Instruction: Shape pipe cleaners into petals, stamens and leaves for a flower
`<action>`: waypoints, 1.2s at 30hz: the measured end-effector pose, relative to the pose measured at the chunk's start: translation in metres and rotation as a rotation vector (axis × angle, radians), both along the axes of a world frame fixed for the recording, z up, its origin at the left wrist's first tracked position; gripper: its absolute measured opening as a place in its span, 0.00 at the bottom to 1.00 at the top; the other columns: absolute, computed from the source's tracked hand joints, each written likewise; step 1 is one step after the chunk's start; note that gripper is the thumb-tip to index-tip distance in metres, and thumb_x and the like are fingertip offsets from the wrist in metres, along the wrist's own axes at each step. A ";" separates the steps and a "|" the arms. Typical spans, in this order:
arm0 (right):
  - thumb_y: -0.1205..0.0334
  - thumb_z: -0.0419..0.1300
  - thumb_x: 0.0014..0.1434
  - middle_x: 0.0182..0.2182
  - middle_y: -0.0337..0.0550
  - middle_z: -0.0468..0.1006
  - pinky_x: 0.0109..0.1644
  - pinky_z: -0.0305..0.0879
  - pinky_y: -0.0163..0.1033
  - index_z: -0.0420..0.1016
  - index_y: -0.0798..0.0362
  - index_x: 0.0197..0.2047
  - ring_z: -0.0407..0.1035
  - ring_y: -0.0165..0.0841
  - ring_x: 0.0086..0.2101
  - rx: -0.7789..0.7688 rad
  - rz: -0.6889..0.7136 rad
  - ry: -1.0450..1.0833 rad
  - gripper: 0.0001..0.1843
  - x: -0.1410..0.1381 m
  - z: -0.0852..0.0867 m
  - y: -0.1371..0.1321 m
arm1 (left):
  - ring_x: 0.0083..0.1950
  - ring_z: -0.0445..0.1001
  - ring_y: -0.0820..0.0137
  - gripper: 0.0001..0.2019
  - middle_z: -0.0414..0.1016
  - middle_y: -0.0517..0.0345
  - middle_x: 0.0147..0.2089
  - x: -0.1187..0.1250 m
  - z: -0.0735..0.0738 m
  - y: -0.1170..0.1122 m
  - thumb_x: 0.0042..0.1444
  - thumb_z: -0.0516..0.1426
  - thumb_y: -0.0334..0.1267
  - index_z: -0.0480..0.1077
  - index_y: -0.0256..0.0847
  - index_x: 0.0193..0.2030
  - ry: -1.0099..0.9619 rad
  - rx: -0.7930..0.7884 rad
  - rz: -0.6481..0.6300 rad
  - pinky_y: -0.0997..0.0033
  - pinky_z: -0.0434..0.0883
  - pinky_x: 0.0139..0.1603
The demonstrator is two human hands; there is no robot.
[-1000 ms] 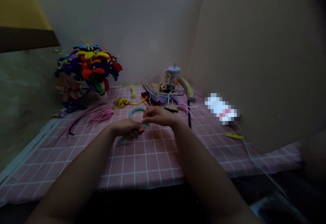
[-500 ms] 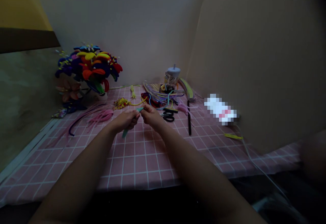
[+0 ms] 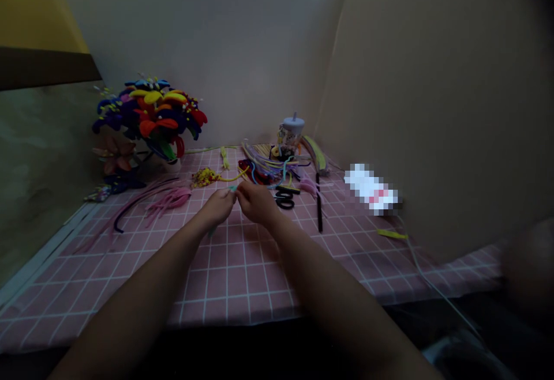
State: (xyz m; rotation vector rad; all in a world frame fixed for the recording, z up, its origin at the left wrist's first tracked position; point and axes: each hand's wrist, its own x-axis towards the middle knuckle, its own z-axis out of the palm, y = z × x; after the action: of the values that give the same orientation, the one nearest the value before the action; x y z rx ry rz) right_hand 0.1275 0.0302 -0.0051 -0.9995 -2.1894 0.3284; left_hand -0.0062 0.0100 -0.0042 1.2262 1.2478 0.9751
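Note:
Above the middle of the pink checked tablecloth, my two hands meet at a light green fuzzy-looking strip. My left hand is closed round the strip, whose lower end hangs below the fist. Close against it, the fingers of my right hand pinch the strip's upper part. Most of the strip is hidden by the hands. Just right of my right hand lie black-handled scissors. To the left of my left hand are pink pipe cleaners.
Colourful handmade flowers stand back left. Behind my hands are yellow-and-red small pieces, bundled pipe cleaners and a lidded cup. A black stick, a pixelated bright object, a yellow strip and a cable lie right.
Both hands have turned and drawn closer together at the fingertips, so less of the green strip shows. The view has shifted slightly.

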 end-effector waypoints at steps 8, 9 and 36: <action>0.62 0.46 0.61 0.31 0.47 0.76 0.30 0.48 0.36 0.69 0.55 0.37 0.68 0.34 0.31 0.141 -0.025 -0.430 0.12 0.011 0.021 -0.010 | 0.22 0.57 0.75 0.09 0.57 0.64 0.19 0.003 -0.001 -0.003 0.53 0.46 0.39 0.57 0.40 0.25 0.279 0.198 0.048 0.77 0.54 0.20; 0.60 0.46 0.61 0.32 0.47 0.76 0.30 0.49 0.36 0.69 0.54 0.38 0.69 0.34 0.31 0.147 -0.040 -0.436 0.13 0.012 0.021 -0.010 | 0.25 0.60 0.74 0.08 0.60 0.62 0.22 0.002 -0.002 -0.002 0.52 0.47 0.39 0.59 0.39 0.26 0.301 0.291 0.050 0.77 0.57 0.23; 0.63 0.54 0.59 0.33 0.46 0.72 0.41 0.56 0.36 0.70 0.56 0.33 0.63 0.32 0.35 0.246 0.289 -0.116 0.07 0.019 0.017 0.009 | 0.13 0.38 0.82 0.09 0.40 0.72 0.16 -0.027 0.016 -0.008 0.53 0.52 0.41 0.58 0.40 0.27 -0.208 -0.393 -0.447 0.85 0.41 0.11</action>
State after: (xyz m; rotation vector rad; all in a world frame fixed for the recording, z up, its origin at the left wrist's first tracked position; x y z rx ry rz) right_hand 0.1467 0.0391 0.0119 -0.5818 -2.4130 0.1280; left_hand -0.0335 0.0022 0.0120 1.0015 0.8932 0.4856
